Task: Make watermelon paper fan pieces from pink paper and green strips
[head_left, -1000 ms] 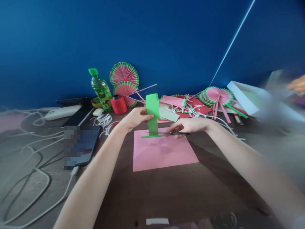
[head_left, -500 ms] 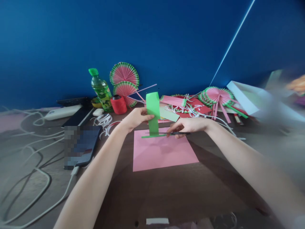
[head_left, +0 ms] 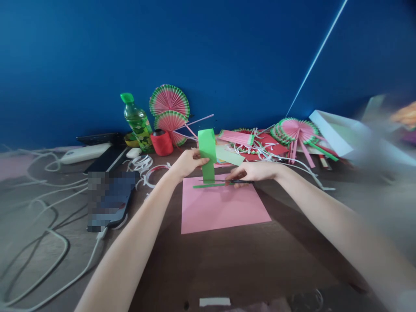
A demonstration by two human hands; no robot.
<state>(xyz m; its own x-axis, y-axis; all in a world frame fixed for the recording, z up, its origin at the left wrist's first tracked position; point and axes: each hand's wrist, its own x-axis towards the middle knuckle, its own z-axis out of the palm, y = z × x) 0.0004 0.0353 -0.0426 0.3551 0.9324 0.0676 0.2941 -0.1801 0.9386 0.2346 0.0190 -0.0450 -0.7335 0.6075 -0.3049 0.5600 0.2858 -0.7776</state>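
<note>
My left hand (head_left: 187, 162) pinches a green paper strip (head_left: 207, 151) and holds it upright above the table. My right hand (head_left: 251, 172) is closed on dark scissors (head_left: 227, 182), whose blades lie level at the strip's lower end. A thin green sliver (head_left: 208, 186) hangs flat just under the blades. Below both hands a pink paper sheet (head_left: 222, 208) lies flat on the brown table (head_left: 227, 264).
Along the blue wall stand a green bottle (head_left: 137, 122), a red thread spool (head_left: 161, 142), pink-and-green paper fans (head_left: 169, 100) and a heap of fans and strips (head_left: 292, 134). A phone (head_left: 108, 199) with white cables (head_left: 48, 255) lies at left. White paper curls (head_left: 143, 167) lie near it.
Both hands have shifted slightly to the left and away from me with the strip. The green sliver under the blades now sags a little lower.
</note>
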